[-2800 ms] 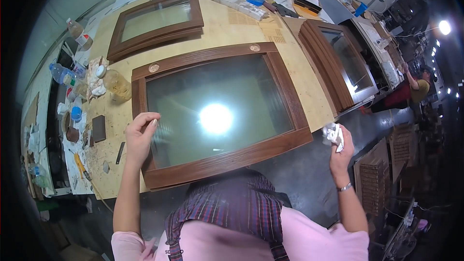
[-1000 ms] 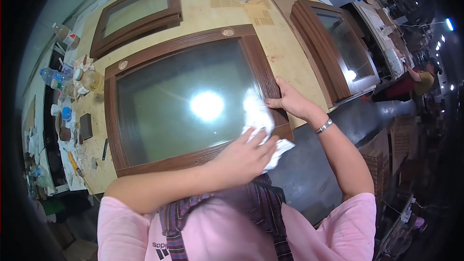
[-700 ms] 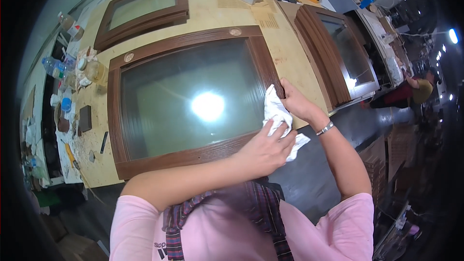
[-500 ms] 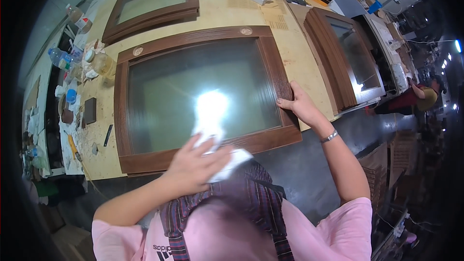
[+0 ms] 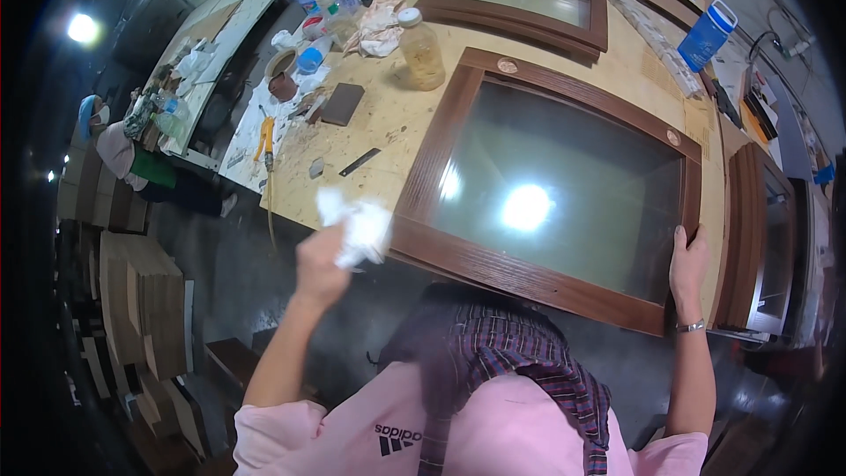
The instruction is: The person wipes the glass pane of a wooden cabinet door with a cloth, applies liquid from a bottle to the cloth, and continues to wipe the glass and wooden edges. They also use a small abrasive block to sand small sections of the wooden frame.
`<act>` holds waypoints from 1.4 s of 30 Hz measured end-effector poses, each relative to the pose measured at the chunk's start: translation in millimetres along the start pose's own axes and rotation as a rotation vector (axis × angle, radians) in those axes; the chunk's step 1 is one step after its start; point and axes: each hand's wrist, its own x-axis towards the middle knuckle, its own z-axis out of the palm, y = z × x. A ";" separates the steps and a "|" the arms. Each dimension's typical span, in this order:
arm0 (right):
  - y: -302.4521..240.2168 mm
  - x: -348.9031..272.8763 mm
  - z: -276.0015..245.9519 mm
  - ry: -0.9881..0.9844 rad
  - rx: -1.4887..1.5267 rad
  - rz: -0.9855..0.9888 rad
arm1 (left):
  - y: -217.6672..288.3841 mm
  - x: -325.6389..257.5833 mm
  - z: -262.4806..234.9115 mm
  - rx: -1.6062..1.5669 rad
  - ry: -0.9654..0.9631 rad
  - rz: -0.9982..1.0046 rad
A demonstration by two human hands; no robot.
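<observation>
A brown wood-framed glass door panel (image 5: 577, 181) lies flat on the workbench in front of me, with bright lamp glare on its glass. My right hand (image 5: 689, 266) grips its right side near the lower corner, the thumb on top of the frame and the other fingers partly hidden. Off the panel's near left corner, my left hand (image 5: 321, 266) is closed round a crumpled white cloth (image 5: 361, 231), blurred by motion. The cloth is in the air by the bench's front edge.
Behind the panel lies a smaller framed glass panel (image 5: 529, 28). To its left stand a lidded jar of yellowish liquid (image 5: 421, 57), a dark block (image 5: 343, 104) and an orange-handled air gun (image 5: 267, 137). Stacked frames (image 5: 745, 234) stand right. Another person (image 5: 132, 154) is far left.
My left hand has swung left with the cloth, from the panel's near edge to beyond its left corner. My right hand still holds the right side. The view has turned left.
</observation>
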 end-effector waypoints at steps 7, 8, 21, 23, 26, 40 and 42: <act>6.7 1.1 1.0 0.045 -0.061 -0.083 | 94.9 29.7 21.5 -0.143 -0.186 0.095; 11.1 2.5 2.5 0.042 -0.060 -0.108 | 103.4 35.3 31.0 0.083 -0.418 0.354; -1.2 -1.7 3.4 0.074 -0.007 -0.045 | 160.4 122.5 173.5 -0.228 -0.525 0.433; -1.4 -2.9 -1.3 0.077 -0.032 -0.026 | 211.2 81.6 164.6 -0.599 -0.617 0.675; 5.7 -2.1 -1.3 0.058 -0.057 0.013 | 211.9 100.0 138.1 -1.007 -0.857 0.622; 2.3 -4.5 1.1 0.058 -0.053 0.034 | 76.4 193.2 101.6 0.056 -0.253 0.282; -4.7 -5.3 -4.5 0.036 -0.040 0.060 | 86.9 190.3 98.9 0.121 -0.267 0.288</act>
